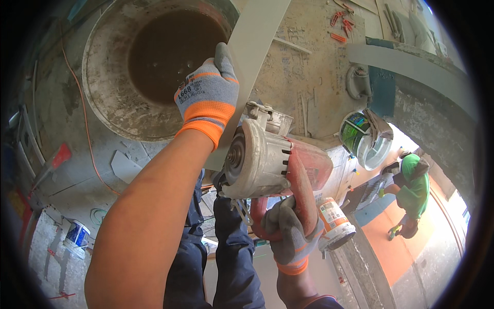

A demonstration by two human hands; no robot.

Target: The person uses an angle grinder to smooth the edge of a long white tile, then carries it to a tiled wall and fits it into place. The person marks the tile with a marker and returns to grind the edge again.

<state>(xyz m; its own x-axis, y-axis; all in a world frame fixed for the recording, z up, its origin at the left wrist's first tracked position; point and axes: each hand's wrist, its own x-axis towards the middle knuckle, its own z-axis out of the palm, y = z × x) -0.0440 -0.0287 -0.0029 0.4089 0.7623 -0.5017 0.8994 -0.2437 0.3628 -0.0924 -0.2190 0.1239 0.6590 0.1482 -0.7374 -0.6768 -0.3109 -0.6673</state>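
Observation:
A long, pale grey strip of tile or board (pixel 260 38) runs from the top of the view down beneath a red and grey circular saw (pixel 267 159). My left hand (pixel 208 87), in a grey and orange glove, grips the strip's left edge. Its thumb shows on top; the other fingers are mostly hidden. In the same kind of glove, my right hand (pixel 293 232) is wrapped around the saw's red loop handle. The saw rests on or just over the strip, I cannot tell which. Its blade is hidden under the body.
A large round tub (pixel 103 98) of murky brown water stands left of the strip. An orange cable (pixel 82 103) trails over the floor. Right of the saw are a white bucket (pixel 334 221) and a clear one (pixel 375 149). A person in green (pixel 414 185) crouches at the far right.

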